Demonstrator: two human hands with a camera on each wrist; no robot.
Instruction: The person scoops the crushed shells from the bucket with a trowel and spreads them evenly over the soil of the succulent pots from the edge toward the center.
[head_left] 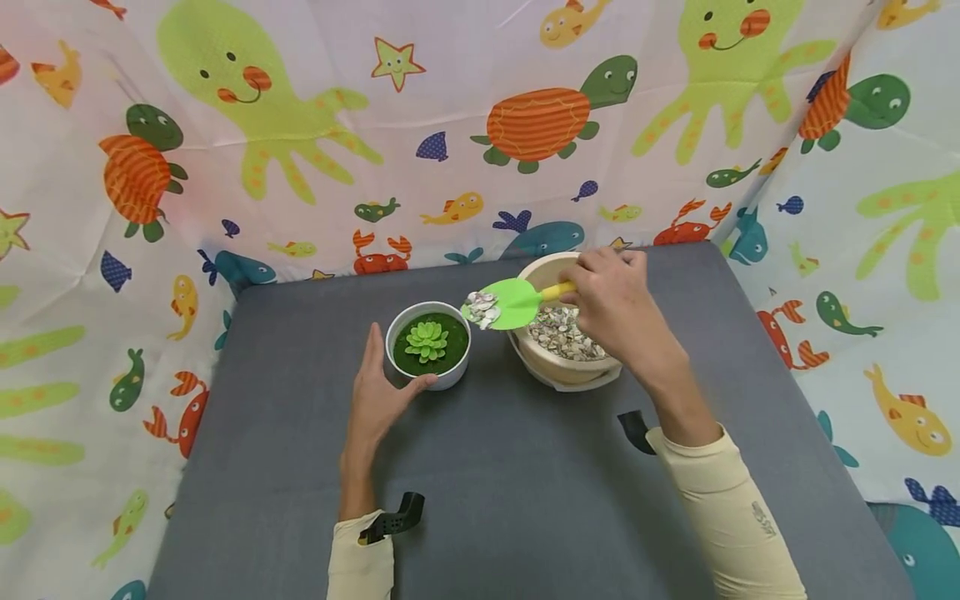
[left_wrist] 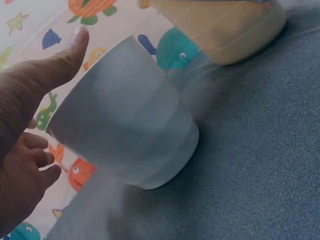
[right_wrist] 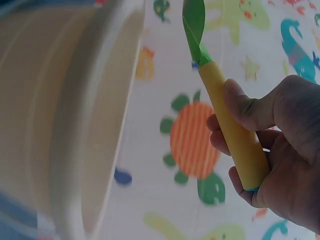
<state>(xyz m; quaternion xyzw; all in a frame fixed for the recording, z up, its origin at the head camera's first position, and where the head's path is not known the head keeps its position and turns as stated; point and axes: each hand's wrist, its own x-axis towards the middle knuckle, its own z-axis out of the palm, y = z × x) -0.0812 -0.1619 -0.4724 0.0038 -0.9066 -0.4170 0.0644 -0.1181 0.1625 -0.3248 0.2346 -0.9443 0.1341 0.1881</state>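
My right hand [head_left: 611, 308] grips the yellow handle of a small trowel [head_left: 517, 302]. Its green blade is held level, with a heap of pebbles or shell bits [head_left: 482, 309] at the tip. The tip is beside the rim of a white pot [head_left: 401, 371], which holds a green succulent [head_left: 427, 342] in dark green filling. Around the near left side of that pot, my left hand [head_left: 375, 400] is spread, thumb and fingers apart. In the left wrist view, the thumb stands off the pot wall [left_wrist: 125, 110]; whether any finger touches it, I cannot tell.
A cream bowl-like planter [head_left: 543, 362] with more pebbles or shell bits [head_left: 562, 333] stands under the right hand, right of the white pot. Both stand on a grey tabletop [head_left: 495, 500]. A sea-animal printed cloth [head_left: 450, 108] rises behind and at both sides.
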